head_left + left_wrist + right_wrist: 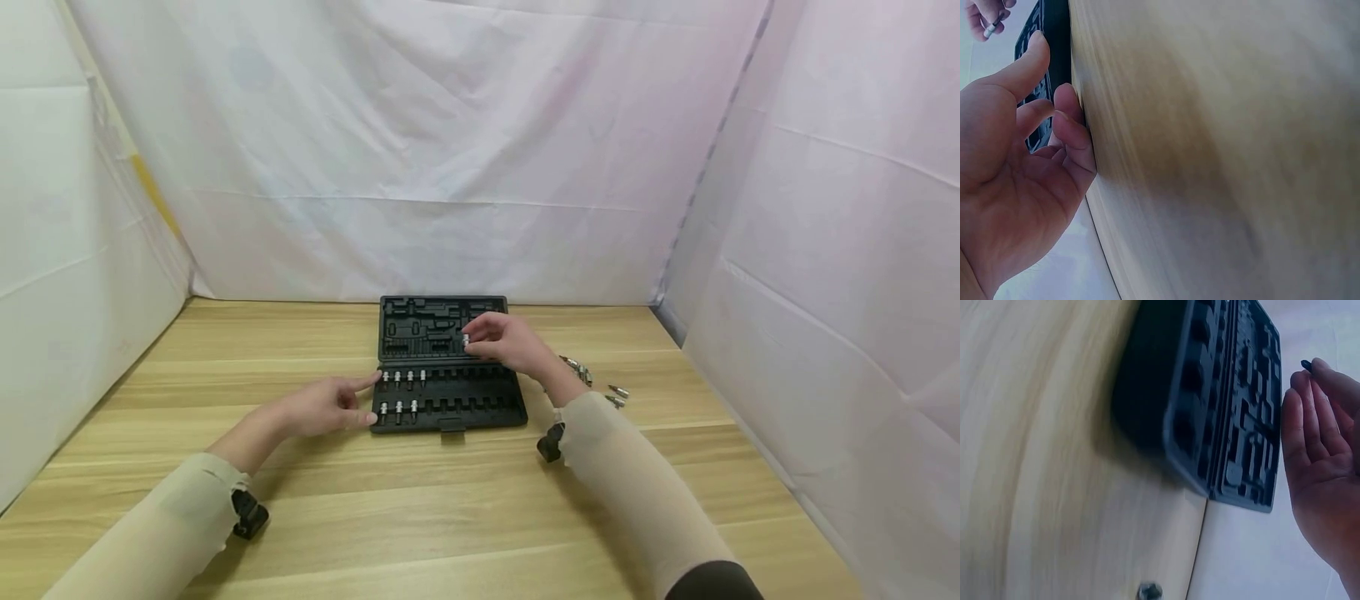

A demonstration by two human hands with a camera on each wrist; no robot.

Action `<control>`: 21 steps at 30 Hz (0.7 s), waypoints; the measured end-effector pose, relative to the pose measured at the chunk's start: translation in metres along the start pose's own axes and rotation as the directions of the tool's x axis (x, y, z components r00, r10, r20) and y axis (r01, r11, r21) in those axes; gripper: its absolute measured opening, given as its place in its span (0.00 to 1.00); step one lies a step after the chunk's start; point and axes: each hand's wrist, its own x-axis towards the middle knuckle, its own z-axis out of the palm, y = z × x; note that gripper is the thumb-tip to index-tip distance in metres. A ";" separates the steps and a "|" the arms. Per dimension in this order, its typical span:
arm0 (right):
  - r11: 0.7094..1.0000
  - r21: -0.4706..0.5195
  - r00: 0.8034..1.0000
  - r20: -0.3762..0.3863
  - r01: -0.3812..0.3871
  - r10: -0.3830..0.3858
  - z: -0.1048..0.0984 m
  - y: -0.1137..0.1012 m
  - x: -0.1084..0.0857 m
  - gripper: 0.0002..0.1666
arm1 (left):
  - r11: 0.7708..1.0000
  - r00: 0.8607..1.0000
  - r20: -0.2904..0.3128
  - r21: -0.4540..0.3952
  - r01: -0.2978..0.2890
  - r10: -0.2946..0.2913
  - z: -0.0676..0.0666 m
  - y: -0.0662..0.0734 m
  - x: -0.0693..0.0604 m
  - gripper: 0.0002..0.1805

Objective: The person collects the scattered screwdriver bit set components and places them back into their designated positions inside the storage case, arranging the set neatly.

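Note:
A black plastic socket case [450, 433] lies open on the table, its lid folded back. My left hand [326, 407] touches the case's left edge, thumb at the near corner and index finger farther back. Several silver bit sockets [398, 408] stand in two rows at the left of the case's tray. Over the lid, my right hand [506, 342] pinches a bit socket [466, 340] between thumb and fingertips. Its dark tip [1306, 365] shows past the thumb in the right wrist view.
Several loose bit sockets [618, 390] lie on the wooden table [420, 517] to the right of the case, partly behind the right forearm. White cloth [420, 167] hangs behind the table and along both sides.

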 end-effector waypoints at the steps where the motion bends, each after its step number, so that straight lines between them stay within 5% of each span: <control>1: 1.000 -0.014 1.000 0.001 0.001 -0.001 0.002 0.000 0.001 0.22 | 1.000 1.000 0.001 0.002 0.002 -0.002 0.000 0.000 0.000 0.48; 21: 0.995 -0.098 0.996 0.090 -0.001 0.010 0.036 -0.004 0.023 0.12 | 1.000 1.000 0.007 -0.005 -0.011 0.011 0.000 -0.003 0.004 0.47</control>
